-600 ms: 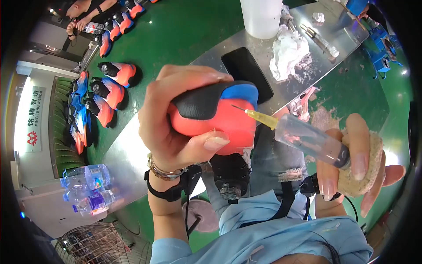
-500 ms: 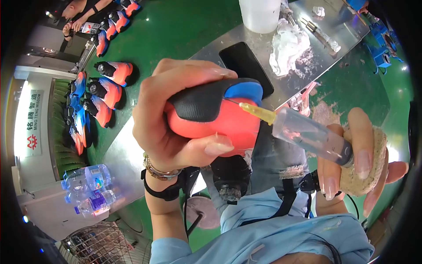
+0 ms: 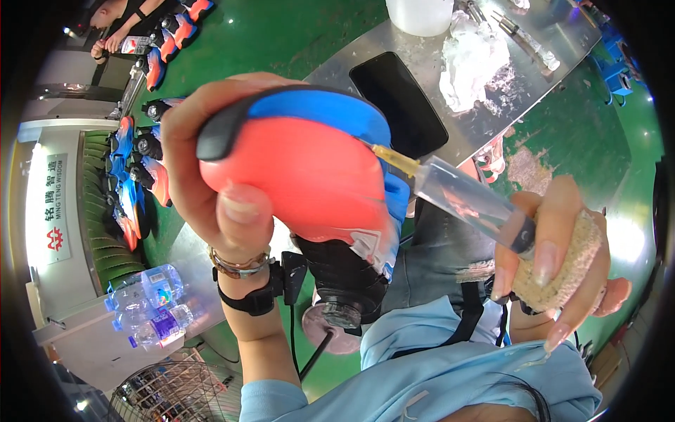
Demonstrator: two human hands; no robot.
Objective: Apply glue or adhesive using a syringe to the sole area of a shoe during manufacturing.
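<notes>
My left hand (image 3: 184, 162) is closed round the toe end of an orange-red and blue sports shoe (image 3: 302, 169) with a black sole part, its thumb pressing the orange side. A black form fills the shoe's opening, which points down toward me. My right hand (image 3: 557, 243) grips a clear syringe (image 3: 470, 202) with a yellow needle hub (image 3: 396, 160). The needle tip meets the shoe at the seam between the orange upper and the blue sole. A beige fuzzy pad (image 3: 568, 271) is also held in my right hand, under the syringe's rear end.
A black phone (image 3: 404, 105), crumpled white tissue (image 3: 472, 63), a white tub (image 3: 420, 15) and another syringe-like tool (image 3: 529, 43) lie on the metal table. Several similar shoes (image 3: 128, 193) line the left. Plastic bottles (image 3: 151, 302) stand at lower left; another person's hands (image 3: 116, 43) work at upper left.
My left hand has turned the shoe, showing more orange side and blue sole, and moved it left. The syringe has shifted left and slightly up, its needle now farther along the seam.
</notes>
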